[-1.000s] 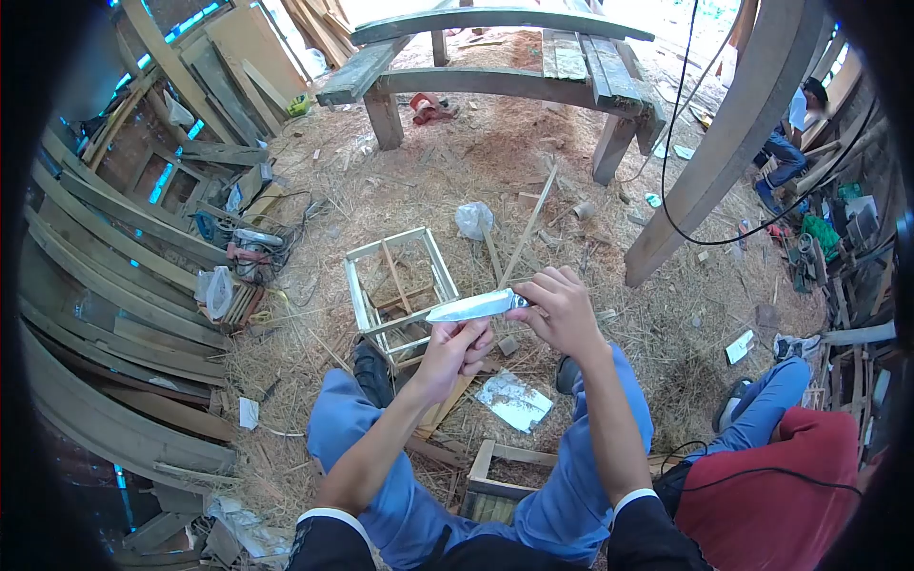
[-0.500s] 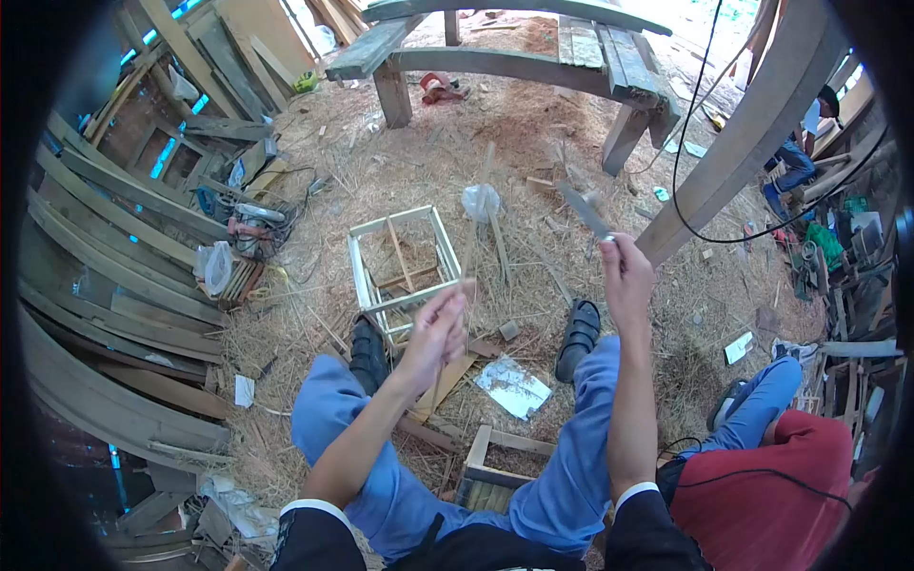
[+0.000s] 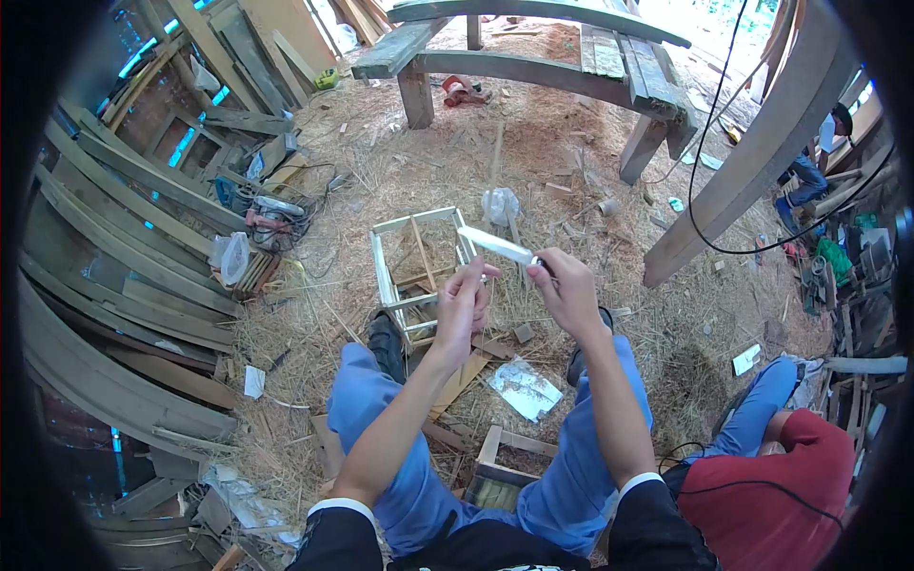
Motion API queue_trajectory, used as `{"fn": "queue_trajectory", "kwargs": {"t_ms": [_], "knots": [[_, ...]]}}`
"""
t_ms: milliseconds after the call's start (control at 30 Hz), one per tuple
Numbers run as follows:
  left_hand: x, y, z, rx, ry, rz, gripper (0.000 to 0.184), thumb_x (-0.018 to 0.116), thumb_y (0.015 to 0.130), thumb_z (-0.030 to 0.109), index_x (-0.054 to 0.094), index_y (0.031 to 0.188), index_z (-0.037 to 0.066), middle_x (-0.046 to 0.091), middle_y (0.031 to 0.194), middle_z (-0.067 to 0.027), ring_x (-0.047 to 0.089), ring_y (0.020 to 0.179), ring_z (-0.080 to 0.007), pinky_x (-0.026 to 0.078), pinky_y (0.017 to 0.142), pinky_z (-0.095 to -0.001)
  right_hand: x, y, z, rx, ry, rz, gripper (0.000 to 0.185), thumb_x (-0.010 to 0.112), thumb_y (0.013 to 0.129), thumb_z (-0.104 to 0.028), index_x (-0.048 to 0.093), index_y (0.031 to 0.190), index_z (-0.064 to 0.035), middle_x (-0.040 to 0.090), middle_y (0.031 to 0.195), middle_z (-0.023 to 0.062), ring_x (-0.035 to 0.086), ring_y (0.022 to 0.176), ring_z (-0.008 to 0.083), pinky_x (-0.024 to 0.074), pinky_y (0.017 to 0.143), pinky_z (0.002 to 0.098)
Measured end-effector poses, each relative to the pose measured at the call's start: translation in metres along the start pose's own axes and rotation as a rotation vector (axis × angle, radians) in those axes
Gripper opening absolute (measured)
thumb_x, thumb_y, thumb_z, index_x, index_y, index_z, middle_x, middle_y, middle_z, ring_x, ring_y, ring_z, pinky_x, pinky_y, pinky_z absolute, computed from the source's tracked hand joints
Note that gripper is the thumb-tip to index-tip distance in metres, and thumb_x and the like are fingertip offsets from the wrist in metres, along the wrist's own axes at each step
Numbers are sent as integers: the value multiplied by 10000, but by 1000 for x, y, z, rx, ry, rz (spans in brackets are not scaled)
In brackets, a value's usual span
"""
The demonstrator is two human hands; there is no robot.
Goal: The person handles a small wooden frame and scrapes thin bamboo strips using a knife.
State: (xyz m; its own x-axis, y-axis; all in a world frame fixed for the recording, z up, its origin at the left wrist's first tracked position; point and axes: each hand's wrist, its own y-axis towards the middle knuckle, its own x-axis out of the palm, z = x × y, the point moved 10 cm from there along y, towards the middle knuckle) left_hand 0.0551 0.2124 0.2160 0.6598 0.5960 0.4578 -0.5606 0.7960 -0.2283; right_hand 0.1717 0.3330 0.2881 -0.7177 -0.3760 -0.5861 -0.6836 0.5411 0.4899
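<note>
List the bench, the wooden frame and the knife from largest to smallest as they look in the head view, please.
1. Bench
2. Wooden frame
3. Knife, smallest even though the right hand holds it nearer the camera

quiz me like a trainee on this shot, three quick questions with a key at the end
1. Multiple choice: which of the camera wearer's hands holds the knife? a) left b) right c) both together

2. True or false: the open wooden frame stands up on the bench.

3. Fill in the missing word: near the lower right is a person wearing a ____ top.

Key:
1. b; the right hand grips it by the handle.
2. False; it is on the littered floor, near the wearer's feet.
3. red
</note>
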Motion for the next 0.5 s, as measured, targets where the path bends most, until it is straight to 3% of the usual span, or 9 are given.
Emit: {"fn": "queue_trajectory", "kwargs": {"t_ms": [100, 200, 233, 367, 500], "knots": [[2, 0, 1, -21, 134, 50, 310, 509, 1066, 327, 654, 1167, 72, 356, 582, 70, 263, 457, -21, 193, 427, -211, 7, -1, -14, -90, -16, -14, 265, 669, 935, -269, 669, 1000, -12, 673, 880, 149, 655, 794, 344, 496, 707, 430], [7, -5, 10, 71, 133, 37, 318, 560, 1048, 297, 657, 1284, 107, 468, 615, 50, 321, 462, -6, 228, 421, -197, 16, -4, -20, -110, -15, -46, 262, 668, 935, -265, 667, 1006, -13, 673, 887, 147, 655, 799, 339, 493, 710, 431], [8, -4, 9, 31, 137, -25, 386, 545, 1056, 263, 568, 1414, 121, 562, 684, 27, 350, 480, -2, 260, 428, -189, 19, -5, -22, -103, -6, -68, 261, 664, 939, -268, 663, 1023, -20, 674, 895, 143, 655, 806, 335, 492, 716, 432], [8, -12, 21, 125, 156, 6, 430, 533, 1059, 216, 490, 1469, 94, 662, 830, -14, 366, 500, 6, 279, 440, -190, 23, -7, -34, -150, 15, -105, 275, 658, 943, -285, 656, 1051, -32, 676, 900, 135, 659, 818, 330, 494, 726, 428], [5, -11, 24, 237, 255, -30, 392, 525, 1061, 191, 509, 1430, 61, 653, 825, -14, 371, 508, 4, 277, 442, -189, 21, -7, -36, -194, 17, -84, 296, 666, 929, -302, 646, 1040, -28, 664, 890, 134, 643, 798, 331, 480, 711, 425]]}}
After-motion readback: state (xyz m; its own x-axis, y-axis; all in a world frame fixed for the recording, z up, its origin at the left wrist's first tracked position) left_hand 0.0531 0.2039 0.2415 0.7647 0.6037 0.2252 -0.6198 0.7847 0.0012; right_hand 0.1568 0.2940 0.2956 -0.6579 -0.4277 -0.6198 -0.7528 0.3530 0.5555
